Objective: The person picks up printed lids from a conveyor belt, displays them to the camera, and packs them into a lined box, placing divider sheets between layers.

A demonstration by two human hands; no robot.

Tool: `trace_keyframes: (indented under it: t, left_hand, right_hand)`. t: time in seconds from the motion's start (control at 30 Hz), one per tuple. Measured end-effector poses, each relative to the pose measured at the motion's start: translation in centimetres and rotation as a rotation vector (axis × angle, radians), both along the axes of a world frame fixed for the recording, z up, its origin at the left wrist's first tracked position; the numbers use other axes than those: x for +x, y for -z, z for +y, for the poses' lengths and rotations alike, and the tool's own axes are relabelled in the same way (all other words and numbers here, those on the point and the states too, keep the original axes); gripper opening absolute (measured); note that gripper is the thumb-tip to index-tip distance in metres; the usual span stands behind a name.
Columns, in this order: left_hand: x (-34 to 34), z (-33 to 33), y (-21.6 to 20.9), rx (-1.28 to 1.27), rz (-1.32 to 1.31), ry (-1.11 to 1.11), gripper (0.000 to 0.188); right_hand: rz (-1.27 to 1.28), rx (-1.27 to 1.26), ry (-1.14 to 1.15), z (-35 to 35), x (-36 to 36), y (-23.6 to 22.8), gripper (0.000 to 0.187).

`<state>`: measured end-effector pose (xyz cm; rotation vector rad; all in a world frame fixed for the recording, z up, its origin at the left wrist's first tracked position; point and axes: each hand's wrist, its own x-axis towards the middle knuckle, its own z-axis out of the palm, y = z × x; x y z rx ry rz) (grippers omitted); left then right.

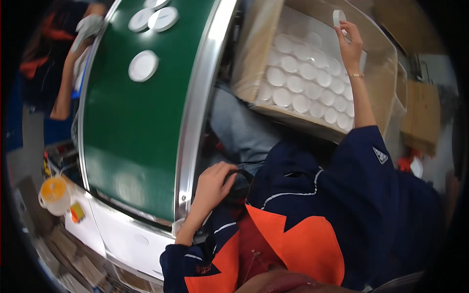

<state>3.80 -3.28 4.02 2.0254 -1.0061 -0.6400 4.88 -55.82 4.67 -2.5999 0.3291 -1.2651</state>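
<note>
My right hand (350, 44), at the upper right, pinches a white round lid (337, 18) between thumb and fingers, tilted nearly on edge. It is above an open cardboard box (254, 73), where rows of similar white round lids (307, 71) lie on a white layer. My left hand (212, 184) is beside the conveyor's metal rail, near my lap. Its thumb stands apart from the loosely bent fingers and no object shows in it. A dark strap (243, 172) passes by its fingertips. On the green conveyor belt (141, 127) lies a single white lid (143, 66).
Farther up the belt several white lids (162, 19) overlap. Across the belt a co-worker's gloved hand (89, 27) is at the far rail (87, 88). A jug with an orange lid (55, 190) stands lower left. Another cardboard box (420, 115) is at the right.
</note>
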Motion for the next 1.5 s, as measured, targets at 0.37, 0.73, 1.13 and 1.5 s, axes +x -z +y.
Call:
trace_keyframes:
  t: [0.37, 0.73, 1.13, 1.5]
  left_hand:
    - [0.0, -3.5, -1.4, 0.095, 0.054, 0.082, 0.013]
    - [0.0, -4.5, -1.6, 0.091, 0.048, 0.114, 0.013]
    - [-1.1, -1.2, -0.5, 0.037, 0.065, 0.12, 0.011]
    - [-1.9, 1.4, 1.3, -0.126, -0.08, 0.085, 0.012]
  right_hand:
    - [0.775, 0.02, 0.6, -16.3, -17.8, 13.3, 0.011]
    - [0.902, 0.145, 0.581, -16.3, -20.7, 17.1, 0.01]
    - [1.029, 0.27, 0.529, -18.3, -16.5, 12.9, 0.053]
    - [0.173, 0.281, -0.575, 20.1, 8.7, -5.7, 0.037]
